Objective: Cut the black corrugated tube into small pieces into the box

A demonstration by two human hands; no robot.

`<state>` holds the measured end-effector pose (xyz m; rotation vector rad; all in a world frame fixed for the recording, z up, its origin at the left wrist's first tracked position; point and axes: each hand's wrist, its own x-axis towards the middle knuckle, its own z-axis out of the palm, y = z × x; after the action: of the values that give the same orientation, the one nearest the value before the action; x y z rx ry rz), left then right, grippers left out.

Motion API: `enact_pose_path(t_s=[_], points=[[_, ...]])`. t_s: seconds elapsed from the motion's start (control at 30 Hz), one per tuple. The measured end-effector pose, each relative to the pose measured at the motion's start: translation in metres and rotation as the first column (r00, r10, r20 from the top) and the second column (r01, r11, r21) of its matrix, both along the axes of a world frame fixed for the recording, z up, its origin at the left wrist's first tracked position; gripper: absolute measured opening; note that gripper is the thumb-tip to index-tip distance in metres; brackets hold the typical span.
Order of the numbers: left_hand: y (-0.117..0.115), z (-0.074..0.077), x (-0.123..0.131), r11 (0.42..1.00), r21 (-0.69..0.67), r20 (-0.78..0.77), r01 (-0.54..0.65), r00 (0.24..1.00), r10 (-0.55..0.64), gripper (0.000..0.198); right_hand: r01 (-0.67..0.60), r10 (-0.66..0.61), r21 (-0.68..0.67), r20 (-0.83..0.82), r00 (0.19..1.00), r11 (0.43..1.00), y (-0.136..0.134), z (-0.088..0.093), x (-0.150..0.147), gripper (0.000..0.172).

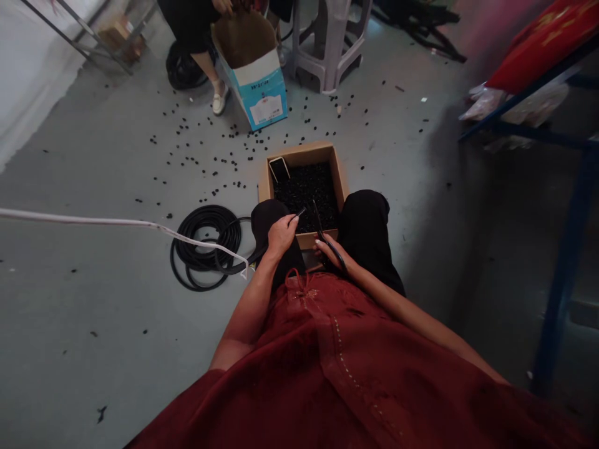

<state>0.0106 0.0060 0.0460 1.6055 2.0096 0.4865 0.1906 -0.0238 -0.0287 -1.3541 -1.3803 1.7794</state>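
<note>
My left hand (282, 236) grips a black rubber tube (248, 257) close to its cut end, just above the open cardboard box (299, 154). The tube runs back to a black coil (206, 246) on the floor beside my left knee. My right hand (329, 252) holds black-handled scissors (325, 236) with the blades pointing up over the box. Small black rubber pieces (306, 190) nearly fill the box, which stands between my knees. A small flat dark rectangular object (279, 168) leans in its far left corner.
Black pieces lie scattered over the grey floor. Ahead stand a blue-and-white cardboard box (257, 78), a co-worker's legs (206, 62) and a white plastic stool (330, 50). A white cable (112, 220) crosses at left. A blue metal rack (561, 249) with red cloth stands at right.
</note>
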Motion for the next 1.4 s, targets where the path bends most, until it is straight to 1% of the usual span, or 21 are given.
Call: enact_pose_path(t_s=[0.13, 0.3, 0.43, 0.57, 0.73, 1.0, 1.2, 1.27, 1.4], points=[[-0.001, -0.001, 0.001, 1.0, 0.007, -0.034, 0.019, 0.999, -0.019, 0.035, -0.044, 0.043, -0.042, -0.01, 0.999, 0.998, 0.0, 0.001, 0.005, 0.054], [-0.002, -0.004, 0.001, 0.999, 0.035, -0.041, 0.034, 0.999, -0.033, 0.035, -0.09, 0.088, 0.027, 0.052, 0.995, 0.996, 0.001, 0.003, 0.006, 0.056], [-0.003, -0.004, 0.003, 0.999, 0.028, -0.059, 0.045, 0.997, -0.043, 0.035, -0.131, 0.119, 0.105, 0.114, 0.986, 0.986, 0.003, 0.001, 0.004, 0.056], [-0.003, -0.003, 0.004, 0.998, 0.013, -0.08, 0.056, 0.995, -0.055, 0.036, -0.127, 0.114, 0.104, 0.124, 0.986, 0.986, 0.005, 0.004, 0.003, 0.057], [-0.003, -0.004, 0.004, 0.997, 0.007, -0.09, 0.076, 0.993, -0.075, 0.035, -0.122, 0.107, 0.111, 0.131, 0.986, 0.986, 0.009, 0.011, 0.002, 0.054], [-0.003, -0.004, 0.004, 0.993, -0.003, -0.116, 0.116, 0.987, -0.116, 0.036, -0.127, 0.108, 0.089, 0.188, 0.976, 0.988, 0.016, 0.014, -0.003, 0.05], [-0.002, -0.005, 0.004, 0.992, -0.007, -0.142, 0.124, 0.982, -0.123, 0.037, -0.144, 0.119, 0.098, 0.231, 0.966, 0.985, 0.017, 0.023, -0.005, 0.041], [-0.002, -0.006, 0.004, 0.992, -0.007, -0.157, 0.129, 0.979, -0.128, 0.038, -0.146, 0.115, 0.113, 0.249, 0.962, 0.983, 0.016, 0.023, -0.005, 0.037], [-0.003, -0.005, 0.006, 0.991, -0.027, -0.215, 0.129, 0.968, -0.132, 0.037, -0.171, 0.115, 0.18, 0.284, 0.952, 0.969, 0.014, 0.016, -0.005, 0.032]])
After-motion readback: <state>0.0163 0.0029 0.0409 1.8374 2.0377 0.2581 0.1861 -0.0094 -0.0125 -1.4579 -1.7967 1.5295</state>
